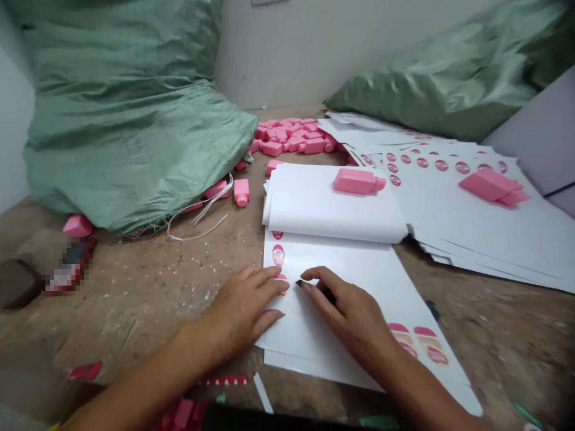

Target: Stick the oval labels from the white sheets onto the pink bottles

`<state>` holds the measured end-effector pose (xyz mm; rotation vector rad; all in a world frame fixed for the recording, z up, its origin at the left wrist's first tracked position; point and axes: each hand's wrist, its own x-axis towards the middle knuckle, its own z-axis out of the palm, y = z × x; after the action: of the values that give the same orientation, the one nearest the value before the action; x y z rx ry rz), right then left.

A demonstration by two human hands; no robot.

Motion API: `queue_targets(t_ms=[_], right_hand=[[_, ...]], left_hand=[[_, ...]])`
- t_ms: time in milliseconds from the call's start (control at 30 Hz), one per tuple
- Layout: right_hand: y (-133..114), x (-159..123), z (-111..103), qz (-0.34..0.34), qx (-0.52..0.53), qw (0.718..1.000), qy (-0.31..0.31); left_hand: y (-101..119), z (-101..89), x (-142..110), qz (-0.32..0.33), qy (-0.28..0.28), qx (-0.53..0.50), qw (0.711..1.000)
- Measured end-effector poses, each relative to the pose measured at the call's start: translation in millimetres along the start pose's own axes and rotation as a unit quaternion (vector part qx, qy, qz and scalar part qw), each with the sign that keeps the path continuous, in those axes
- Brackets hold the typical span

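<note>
Sheet of stickers (341, 257) is touched by the half-open left hand (246, 302), nothing gripped; small dark tool (299, 283) is pinched by the right hand (348, 308), fingers curled.

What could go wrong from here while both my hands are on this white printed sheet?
The small black pointed tool in your right hand points toward your left hand, so a slip might nick it. The pink plastic bottle lying on the folded-back white paper could slide or roll, perhaps letting the paper flop over your work.
</note>
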<state>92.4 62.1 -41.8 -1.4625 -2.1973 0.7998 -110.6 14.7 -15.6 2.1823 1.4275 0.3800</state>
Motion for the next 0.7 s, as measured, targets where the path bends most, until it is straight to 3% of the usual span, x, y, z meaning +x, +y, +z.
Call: queue_targets(t_ms=[133,333,700], right_hand=[[2.5,10.3,7.5,-0.055,-0.086,0.994,0.031],[-1.8,15.5,10.0,-0.138,-0.148,0.975,0.097],[-4.1,19.3,9.9,-0.148,-0.195,0.964,0.105]], left_hand=[[-18.3,4.0,11.4,0.055,-0.065,0.094,0.992],[-27.8,12.8,8.4,0.069,-0.033,0.090,0.993],[-26.3,13.4,10.9,0.062,-0.042,0.074,0.994]])
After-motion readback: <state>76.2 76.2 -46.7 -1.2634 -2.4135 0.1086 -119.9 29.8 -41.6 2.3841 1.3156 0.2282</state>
